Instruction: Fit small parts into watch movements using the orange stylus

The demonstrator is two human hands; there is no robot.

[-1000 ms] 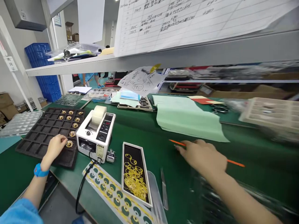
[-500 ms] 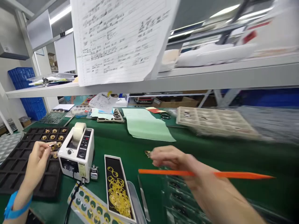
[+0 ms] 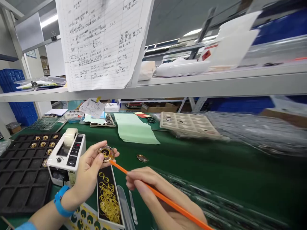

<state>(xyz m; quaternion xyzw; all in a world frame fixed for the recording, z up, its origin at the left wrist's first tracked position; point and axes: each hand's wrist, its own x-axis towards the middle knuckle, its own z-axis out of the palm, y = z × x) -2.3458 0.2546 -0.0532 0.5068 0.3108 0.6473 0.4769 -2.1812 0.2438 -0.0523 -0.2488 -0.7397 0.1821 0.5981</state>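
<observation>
My left hand [image 3: 87, 172], with a blue band at its wrist, holds a round gold watch part [image 3: 106, 153] by its rim, above the tray of yellow rings. The fingers of my right hand [image 3: 163, 195] are closed round a long orange stick [image 3: 155, 193]. The stick's tip meets the lower edge of the held watch part. Another gold watch part [image 3: 142, 158] lies on the green mat between and beyond my hands.
At left, a white tape dispenser [image 3: 67, 156] stands beside a black compartment tray [image 3: 21, 179] with gold parts. A narrow box [image 3: 109, 195] holds yellow rings, with tweezers [image 3: 133, 207] to its right. Green paper [image 3: 134, 129] and a beige tray [image 3: 189, 123] lie behind; clear trays are at lower right.
My left hand has moved right from the black tray to the middle with a gold part. My right hand has left the part on the mat, and the orange stick now points at the held part.
</observation>
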